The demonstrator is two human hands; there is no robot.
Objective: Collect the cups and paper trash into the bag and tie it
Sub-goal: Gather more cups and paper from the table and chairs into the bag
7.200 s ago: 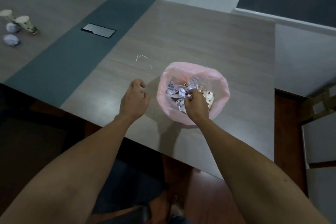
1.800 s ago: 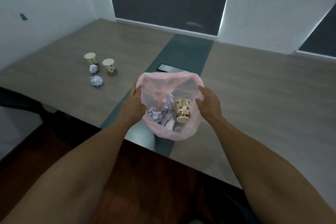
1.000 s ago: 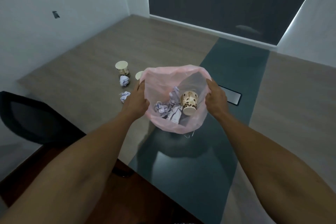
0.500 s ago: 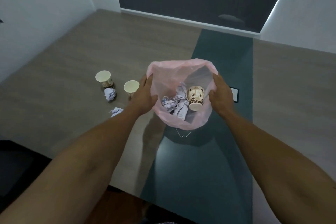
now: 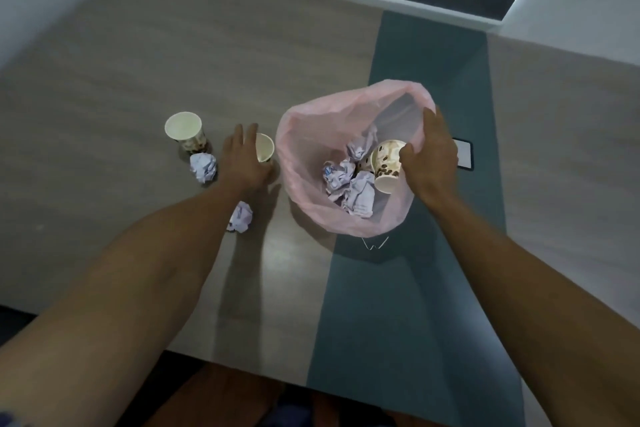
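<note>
A pink plastic bag [image 5: 311, 149] stands open on the table, with several crumpled papers [image 5: 349, 184] and a spotted paper cup [image 5: 384, 163] inside. My right hand [image 5: 429, 159] grips the bag's right rim. My left hand [image 5: 242, 163] is off the bag, fingers spread against the left side of a paper cup [image 5: 266, 148] just left of the bag. A second cup [image 5: 185, 130] stands further left. One paper ball [image 5: 203, 166] lies below that cup, and another paper ball [image 5: 241, 217] lies beside my left forearm.
The wooden table [image 5: 104, 80] has a dark teal strip [image 5: 398, 305] running under the bag. A black cover plate [image 5: 464, 158] shows behind my right hand. Thin bent scraps [image 5: 374, 244] lie in front of the bag. The table's front edge is close to my body.
My left hand has let go of the bag's left rim and moved left to the nearer cup. The bag has come down beside the cups and paper balls, my right hand still on it.
</note>
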